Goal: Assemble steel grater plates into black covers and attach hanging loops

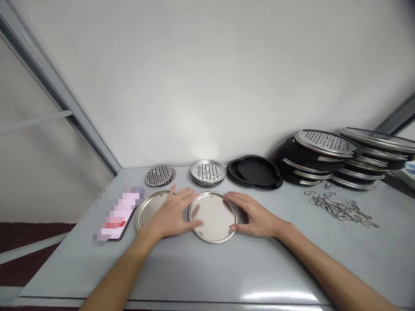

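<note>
A round, shiny metal disc with a raised rim (213, 218) lies on the table between my hands. My left hand (175, 212) is at its left side, fingers stretched and apart, thumb reaching over the rim. On the right, my right hand (256, 216) has its fingertips and thumb spread along the rim; whether they press on it I cannot tell. Partly under my left hand and wrist, a second rimmed metal disc (147, 211) shows its left part.
Behind stand perforated grater discs (158, 176), a stack of grater discs (208, 172) and black round trays (256, 170). To the right are tall stacks of black and metal rounds (319, 151) and a pile of wire clips (340, 207). A phone (121, 214) lies left.
</note>
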The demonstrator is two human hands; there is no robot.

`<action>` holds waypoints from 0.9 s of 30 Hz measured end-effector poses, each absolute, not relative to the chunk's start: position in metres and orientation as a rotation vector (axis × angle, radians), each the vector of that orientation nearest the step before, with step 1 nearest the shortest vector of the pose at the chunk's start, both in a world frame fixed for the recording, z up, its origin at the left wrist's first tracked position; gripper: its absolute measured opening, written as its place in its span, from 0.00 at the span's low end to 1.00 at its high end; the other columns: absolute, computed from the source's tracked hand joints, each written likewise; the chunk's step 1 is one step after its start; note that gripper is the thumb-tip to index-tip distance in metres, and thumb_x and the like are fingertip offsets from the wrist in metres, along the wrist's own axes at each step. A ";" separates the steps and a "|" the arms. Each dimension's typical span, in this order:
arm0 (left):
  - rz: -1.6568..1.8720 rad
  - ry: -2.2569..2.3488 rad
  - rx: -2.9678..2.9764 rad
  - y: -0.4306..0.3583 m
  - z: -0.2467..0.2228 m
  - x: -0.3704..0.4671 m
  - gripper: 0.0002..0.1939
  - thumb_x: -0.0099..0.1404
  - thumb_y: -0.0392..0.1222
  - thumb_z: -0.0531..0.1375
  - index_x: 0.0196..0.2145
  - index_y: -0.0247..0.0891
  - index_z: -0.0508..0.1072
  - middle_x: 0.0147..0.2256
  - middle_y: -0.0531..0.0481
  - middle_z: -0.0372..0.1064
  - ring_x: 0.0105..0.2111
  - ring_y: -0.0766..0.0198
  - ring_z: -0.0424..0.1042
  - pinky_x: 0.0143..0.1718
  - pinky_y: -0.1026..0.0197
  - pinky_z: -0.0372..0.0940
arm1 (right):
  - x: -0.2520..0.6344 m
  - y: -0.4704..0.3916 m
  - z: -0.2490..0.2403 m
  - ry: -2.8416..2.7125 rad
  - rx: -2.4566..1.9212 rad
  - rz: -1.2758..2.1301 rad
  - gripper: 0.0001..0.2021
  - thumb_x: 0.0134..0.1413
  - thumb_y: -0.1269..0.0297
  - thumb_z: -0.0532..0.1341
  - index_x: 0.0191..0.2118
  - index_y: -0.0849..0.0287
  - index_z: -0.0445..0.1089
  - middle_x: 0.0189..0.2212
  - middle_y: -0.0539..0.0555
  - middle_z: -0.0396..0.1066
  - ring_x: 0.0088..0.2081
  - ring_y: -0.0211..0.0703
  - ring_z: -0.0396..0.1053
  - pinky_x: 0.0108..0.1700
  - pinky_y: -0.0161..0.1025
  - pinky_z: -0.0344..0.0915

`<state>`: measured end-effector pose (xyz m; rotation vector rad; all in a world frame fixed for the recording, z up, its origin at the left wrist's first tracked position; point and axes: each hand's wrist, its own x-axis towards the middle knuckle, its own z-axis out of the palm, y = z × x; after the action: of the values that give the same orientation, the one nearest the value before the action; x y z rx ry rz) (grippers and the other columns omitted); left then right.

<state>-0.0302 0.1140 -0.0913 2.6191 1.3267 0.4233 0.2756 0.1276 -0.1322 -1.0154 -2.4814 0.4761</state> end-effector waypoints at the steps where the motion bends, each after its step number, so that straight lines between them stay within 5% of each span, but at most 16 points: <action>1: 0.537 1.429 2.552 0.122 -0.090 -0.040 0.30 0.63 0.62 0.56 0.58 0.45 0.65 0.59 0.47 0.64 0.61 0.52 0.60 0.65 0.43 0.44 | 0.275 0.128 -0.132 -2.482 -1.015 0.471 0.43 0.46 0.41 0.64 0.63 0.63 0.57 0.60 0.67 0.61 0.61 0.63 0.58 0.61 0.57 0.56; 5: 0.969 1.957 2.124 0.165 -0.087 -0.087 0.22 0.66 0.56 0.53 0.50 0.39 0.71 0.50 0.43 0.72 0.52 0.53 0.69 0.54 0.53 0.63 | 0.274 0.129 -0.130 -2.465 -1.015 0.448 0.42 0.46 0.40 0.64 0.62 0.63 0.59 0.59 0.67 0.61 0.60 0.63 0.59 0.60 0.57 0.57; 12: 0.688 2.195 2.140 0.212 -0.106 -0.116 0.32 0.59 0.54 0.60 0.56 0.31 0.65 0.56 0.34 0.64 0.58 0.45 0.62 0.57 0.48 0.58 | 0.272 0.128 -0.126 -2.459 -1.000 0.472 0.41 0.46 0.41 0.64 0.61 0.62 0.60 0.58 0.65 0.62 0.58 0.61 0.60 0.59 0.55 0.57; 19: 0.643 2.143 2.217 0.212 -0.122 -0.122 0.25 0.57 0.47 0.63 0.51 0.35 0.70 0.54 0.38 0.68 0.54 0.49 0.66 0.56 0.51 0.59 | 0.271 0.126 -0.122 -2.463 -0.978 0.485 0.40 0.46 0.41 0.64 0.61 0.61 0.60 0.58 0.65 0.63 0.59 0.61 0.60 0.59 0.55 0.57; 27: 0.671 2.247 2.160 0.206 -0.116 -0.120 0.27 0.61 0.56 0.58 0.51 0.35 0.70 0.49 0.37 0.72 0.50 0.44 0.70 0.50 0.48 0.64 | 0.269 0.123 -0.119 -2.473 -1.022 0.497 0.40 0.47 0.44 0.65 0.62 0.63 0.58 0.59 0.66 0.62 0.59 0.61 0.60 0.60 0.56 0.56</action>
<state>-0.1199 0.2059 -0.1161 2.1600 2.2473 0.6706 0.2690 0.1225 -0.1186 -1.0219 -2.4735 0.4970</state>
